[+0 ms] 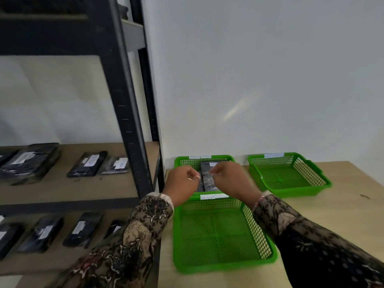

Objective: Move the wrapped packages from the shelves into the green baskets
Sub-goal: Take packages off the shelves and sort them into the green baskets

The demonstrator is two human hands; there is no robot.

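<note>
Black steel uprights frame the shelving unit (128,113) that fills the left side of the view, its brown boards carrying dark wrapped packages with white labels: three on the upper shelf board (62,190), among them a broad one (29,161) at the left and a slimmer one (88,164) nearer the upright, and a further row on the lower shelf board (52,265), one of them (83,229) close to the patterned sleeve.

Right of the unit stands a pale wooden table (332,215) against the white wall. Three green mesh baskets sit on it. The near basket (259,235) lies along the table's left edge (white label on its far rim). Just behind it, touching or nearly so, is the far basket (182,162) at the back left corner, with dark wrapped packages (207,179) lying flat inside. The third basket (311,173) sits apart to the right, near the back edge.

Both hands hover over the far basket. The left hand (180,183) has its fingers curled, the right hand (228,179) likewise, fingertips drawn toward each other above the packages; whether either pinches the wrapping, I cannot tell.
</note>
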